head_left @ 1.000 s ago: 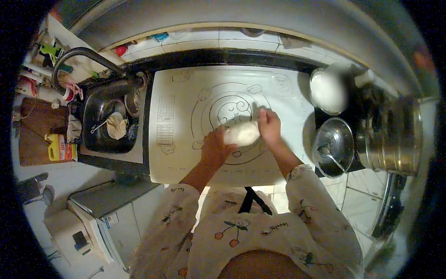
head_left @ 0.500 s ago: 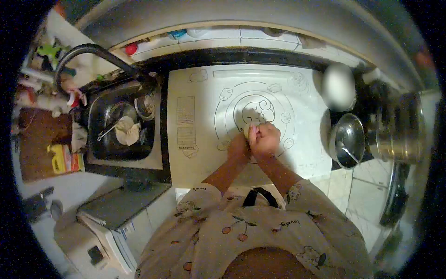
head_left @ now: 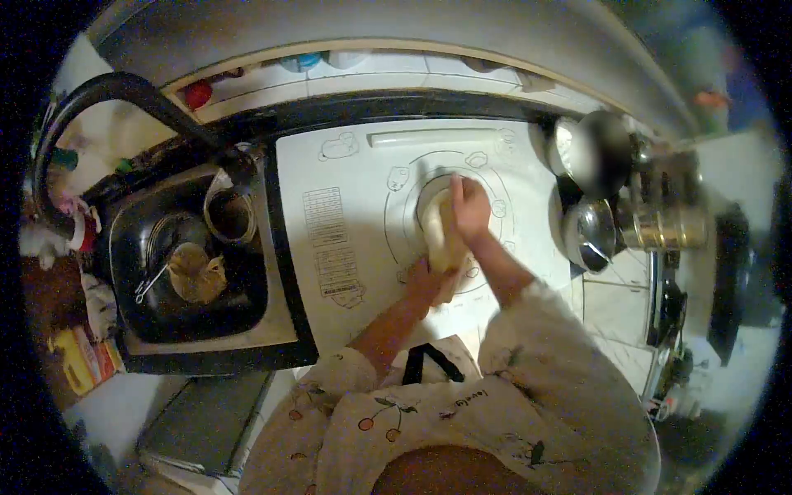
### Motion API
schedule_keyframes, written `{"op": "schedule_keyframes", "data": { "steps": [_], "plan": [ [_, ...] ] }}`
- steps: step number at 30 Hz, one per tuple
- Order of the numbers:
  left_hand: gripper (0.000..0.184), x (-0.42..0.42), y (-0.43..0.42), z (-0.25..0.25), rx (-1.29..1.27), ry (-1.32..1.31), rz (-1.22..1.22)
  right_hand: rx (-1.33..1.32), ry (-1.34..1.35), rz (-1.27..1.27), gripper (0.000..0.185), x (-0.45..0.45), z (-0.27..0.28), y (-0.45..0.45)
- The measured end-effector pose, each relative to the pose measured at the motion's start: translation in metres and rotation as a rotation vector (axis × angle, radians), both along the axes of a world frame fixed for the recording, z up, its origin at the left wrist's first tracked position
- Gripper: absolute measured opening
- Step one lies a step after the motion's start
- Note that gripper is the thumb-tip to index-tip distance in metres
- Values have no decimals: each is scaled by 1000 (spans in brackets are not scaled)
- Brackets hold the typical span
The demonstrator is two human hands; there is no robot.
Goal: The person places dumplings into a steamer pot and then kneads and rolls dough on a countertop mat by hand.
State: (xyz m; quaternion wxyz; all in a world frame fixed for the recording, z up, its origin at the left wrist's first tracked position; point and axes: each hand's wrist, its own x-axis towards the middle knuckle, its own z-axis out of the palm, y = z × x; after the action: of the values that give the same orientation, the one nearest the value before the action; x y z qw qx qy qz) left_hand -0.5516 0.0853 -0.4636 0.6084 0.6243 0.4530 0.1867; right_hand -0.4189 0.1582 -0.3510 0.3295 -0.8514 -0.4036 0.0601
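Note:
A pale, elongated piece of dough (head_left: 434, 229) lies over the white printed mat (head_left: 355, 223), reaching away from me. My left hand (head_left: 431, 282) is closed at its near end, though the fingers are partly hidden. Against the far right side of the dough, my right hand (head_left: 470, 210) grips with its fingers together and the thumb up. Beyond both hands, a white rolling pin (head_left: 437, 138) rests along the back of the mat.
To the left is a black sink (head_left: 124, 272) with a faucet (head_left: 124, 82); a cloth-like item (head_left: 198, 274) and a metal whisk-like tool sit inside. On the right stand a metal bowl (head_left: 587, 235) with a spoon and a stacked metal pot (head_left: 672, 224).
The dough now shows as a longer piece between the hands. My right hand has moved up along it and my left hand nearer to me. The view has shifted.

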Motion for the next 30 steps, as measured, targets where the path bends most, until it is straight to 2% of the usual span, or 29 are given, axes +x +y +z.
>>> {"op": "schedule_keyframes", "data": {
  "steps": [2, 3, 4, 6, 7, 9, 10, 11, 12, 14, 16, 18, 20, 21, 22, 24, 25, 28, 29, 30],
  "plan": [
    [48, -1, -6, -23, -139, -237, -82, 32, 8, 58, 42, -53, 39, -43],
    [46, -8, -4, -22, -153, -259, -115, 35, 104, 39, 39, -74, 29, -60],
    [44, -16, 2, -13, -167, -281, -147, 152, -303, 155, 36, -84, 12, -62],
    [36, -32, 6, 3, -35, -163, -148, -46, -220, -4, 34, -68, -4, -46],
    [32, -34, 11, 8, 62, -106, -120, -69, -291, -29, 37, -49, -18, -21],
    [30, -44, 20, 21, 25, -120, -16, -114, -356, -112, 41, -10, -36, 24],
    [29, -47, 28, 34, 15, -135, 41, -27, -406, -166, 42, 3, -31, 44],
    [28, -51, 39, 51, -33, -120, -14, 63, -482, -221, 42, 20, -38, 63],
    [29, -54, 46, 61, -140, -161, -1, 12, -511, -224, 44, 30, -39, 75],
    [31, -57, 58, 79, -354, -247, 22, 56, -389, -191, 46, 24, -34, 78],
    [34, -54, 56, 93, -598, -336, 26, -81, 45, -195, 51, -12, -5, 49],
    [35, -47, 49, 80, -443, -287, -37, -17, -212, 66, 44, -33, 12, 3],
    [34, -41, 39, 29, 120, -83, -165, -42, -149, -33, 38, -89, 36, -36],
    [35, -45, 38, 27, 131, -98, -144, 83, -318, -51, 36, -104, -5, -51],
    [37, -50, 38, 27, 138, -114, -122, 110, -421, 26, 32, -106, 6, -45],
    [40, -58, 40, 25, 156, -138, -64, 124, -574, -31, 31, -82, -27, -23],
    [41, -61, 45, 44, -11, -151, -17, 135, -618, -72, 30, -70, -31, -5],
    [43, -63, 52, 71, -277, -19, -29, 226, -686, -200, 30, -37, -30, 57],
    [41, -66, 48, 30, -49, -60, -46, 228, -671, -224, 31, -25, -27, 71],
    [37, -64, 37, 0, 113, 65, -36, 111, -615, -170, 33, -11, -28, 76]
  ]
}}
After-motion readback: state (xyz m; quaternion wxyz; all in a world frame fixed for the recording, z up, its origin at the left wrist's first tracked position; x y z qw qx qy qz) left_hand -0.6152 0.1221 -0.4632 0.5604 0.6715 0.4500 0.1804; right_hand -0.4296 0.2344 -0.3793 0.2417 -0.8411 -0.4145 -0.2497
